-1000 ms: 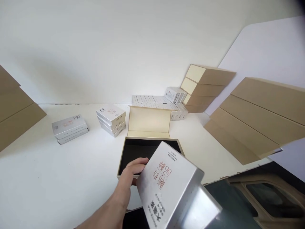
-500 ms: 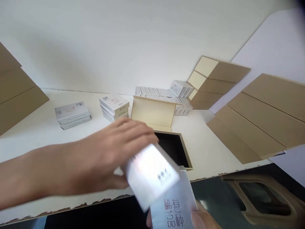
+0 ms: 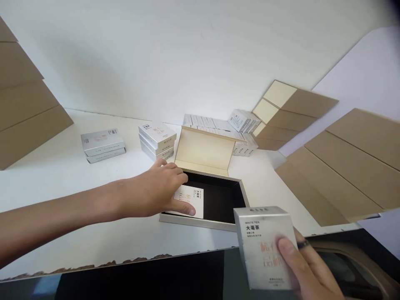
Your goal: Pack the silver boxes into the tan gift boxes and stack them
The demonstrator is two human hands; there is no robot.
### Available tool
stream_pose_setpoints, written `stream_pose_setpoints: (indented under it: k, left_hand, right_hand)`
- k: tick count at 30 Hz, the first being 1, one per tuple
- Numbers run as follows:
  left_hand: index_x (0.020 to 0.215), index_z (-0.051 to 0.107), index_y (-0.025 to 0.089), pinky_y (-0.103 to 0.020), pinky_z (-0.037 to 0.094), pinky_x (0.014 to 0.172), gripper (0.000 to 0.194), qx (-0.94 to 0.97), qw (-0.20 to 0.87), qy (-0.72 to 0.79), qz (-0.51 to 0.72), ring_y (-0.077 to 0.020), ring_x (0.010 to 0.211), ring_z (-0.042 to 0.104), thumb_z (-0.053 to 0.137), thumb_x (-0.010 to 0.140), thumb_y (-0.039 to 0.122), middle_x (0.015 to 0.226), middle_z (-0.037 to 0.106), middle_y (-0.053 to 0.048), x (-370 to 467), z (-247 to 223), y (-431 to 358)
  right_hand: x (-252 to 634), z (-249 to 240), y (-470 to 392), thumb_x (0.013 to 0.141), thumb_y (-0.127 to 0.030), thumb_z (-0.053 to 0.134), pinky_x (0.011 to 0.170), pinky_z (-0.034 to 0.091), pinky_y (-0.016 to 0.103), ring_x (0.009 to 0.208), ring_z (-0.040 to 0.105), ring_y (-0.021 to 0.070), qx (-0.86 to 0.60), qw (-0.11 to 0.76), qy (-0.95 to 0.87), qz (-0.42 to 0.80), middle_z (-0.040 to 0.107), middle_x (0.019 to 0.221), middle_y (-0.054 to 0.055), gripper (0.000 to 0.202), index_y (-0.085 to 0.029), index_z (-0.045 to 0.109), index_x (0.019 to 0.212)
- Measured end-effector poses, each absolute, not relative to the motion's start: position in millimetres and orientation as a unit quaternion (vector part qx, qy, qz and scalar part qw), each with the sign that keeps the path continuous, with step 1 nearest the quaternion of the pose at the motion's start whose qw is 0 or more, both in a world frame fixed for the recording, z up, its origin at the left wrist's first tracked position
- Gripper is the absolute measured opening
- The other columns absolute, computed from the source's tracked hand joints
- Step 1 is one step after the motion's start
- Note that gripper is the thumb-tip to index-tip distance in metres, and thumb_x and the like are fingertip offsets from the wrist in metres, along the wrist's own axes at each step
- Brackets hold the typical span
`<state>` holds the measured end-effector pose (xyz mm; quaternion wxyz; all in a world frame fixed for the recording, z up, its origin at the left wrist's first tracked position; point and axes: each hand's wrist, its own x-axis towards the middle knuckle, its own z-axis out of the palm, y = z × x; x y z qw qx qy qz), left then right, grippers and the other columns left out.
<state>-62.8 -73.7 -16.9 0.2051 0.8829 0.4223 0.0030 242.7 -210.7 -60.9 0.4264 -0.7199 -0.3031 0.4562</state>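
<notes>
My left hand (image 3: 170, 189) grips a silver tea box (image 3: 195, 202) lying flat in the left part of an open gift box (image 3: 245, 193) with a black inside. Its thumb rests on the printed top, and the fingers hide the box's far left side. The gift box's cream lid (image 3: 204, 150) stands raised behind it. My right hand (image 3: 301, 258) holds another silver tea box (image 3: 265, 250) in front of the table edge, thumb across its printed face. That face reads "WHITE TEA". A dark ring shows on a right finger.
Silver tea boxes stand in a stack (image 3: 158, 137) behind my left hand and in a lower pile (image 3: 103, 143) farther left. Several more sit in rows (image 3: 208, 122) behind the lid. Tan gift boxes rise at left (image 3: 28, 112) and right (image 3: 353, 162). The front table edge (image 3: 125, 262) is ragged.
My left hand has moved away from my right and set its tea box inside the gift box. My right hand has shifted right and up with its own tea box.
</notes>
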Motion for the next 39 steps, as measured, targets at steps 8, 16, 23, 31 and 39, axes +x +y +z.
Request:
stream_pose_setpoints:
  k: [8, 16, 23, 31, 39]
  left_hand:
    - [0.149, 0.028, 0.014, -0.061, 0.03, 0.114, 0.126, 0.872, 0.232, 0.43, 0.016, -0.0452, 0.149, 0.013, 0.083, 0.051, 0.07, 0.162, 0.021, -0.021, -85.4, -33.8, -78.7]
    - [0.145, 0.033, 0.015, -0.066, 0.018, 0.118, 0.107, 0.886, 0.19, 0.423, 0.014, -0.0444, 0.153, -0.004, 0.086, 0.057, 0.046, 0.167, 0.008, -0.021, -79.5, -52.9, -79.8]
    - [0.141, 0.034, 0.01, -0.065, 0.017, 0.118, 0.109, 0.905, 0.136, 0.4, 0.056, -0.0463, 0.152, 0.009, 0.089, 0.053, 0.043, 0.158, 0.03, -0.027, -70.5, -60.8, -89.9]
    - [0.123, 0.053, 0.013, -0.048, 0.033, 0.112, 0.07, 0.935, 0.14, 0.326, 0.005, -0.0344, 0.129, 0.048, 0.083, 0.069, 0.047, 0.134, 0.055, -0.017, -43.8, -38.7, -84.1]
    - [0.121, 0.057, 0.014, -0.036, 0.048, 0.072, 0.063, 0.923, 0.119, 0.352, -0.104, -0.0285, 0.087, 0.064, 0.081, 0.069, 0.041, 0.103, 0.067, -0.012, -27.3, -19.0, -79.9]
  right_hand:
    - [198.5, -2.2, -114.1, 0.088, -0.056, 0.063, 0.058, 0.05, 0.025, 0.064, 0.063, 0.0163, -0.654, 0.3, -0.506, 0.476, 0.069, 0.076, -0.004, 0.069, -0.038, 0.039, 0.15]
    - [177.6, -35.7, -108.3, 0.077, -0.043, 0.076, 0.068, 0.053, 0.031, 0.089, 0.067, 0.0213, -0.594, 0.458, -0.413, 0.516, 0.068, 0.097, 0.0, 0.044, -0.027, 0.039, 0.095]
    - [176.5, -32.6, -125.3, 0.092, -0.059, 0.056, 0.058, 0.036, 0.027, 0.063, 0.047, 0.0137, -0.651, 0.096, -0.634, 0.407, 0.05, 0.067, -0.004, 0.041, -0.023, 0.052, 0.074]
    - [165.3, -34.7, -120.9, 0.097, -0.066, 0.041, 0.077, 0.049, 0.033, 0.087, 0.065, 0.022, -0.664, 0.077, -0.66, 0.343, 0.07, 0.096, 0.002, 0.045, -0.027, 0.059, 0.111]
    - [217.1, -29.4, -134.0, 0.096, -0.066, 0.044, 0.104, 0.051, 0.043, 0.134, 0.052, 0.0283, -0.588, -0.046, -0.759, 0.274, 0.049, 0.151, 0.001, 0.06, -0.038, 0.044, 0.149]
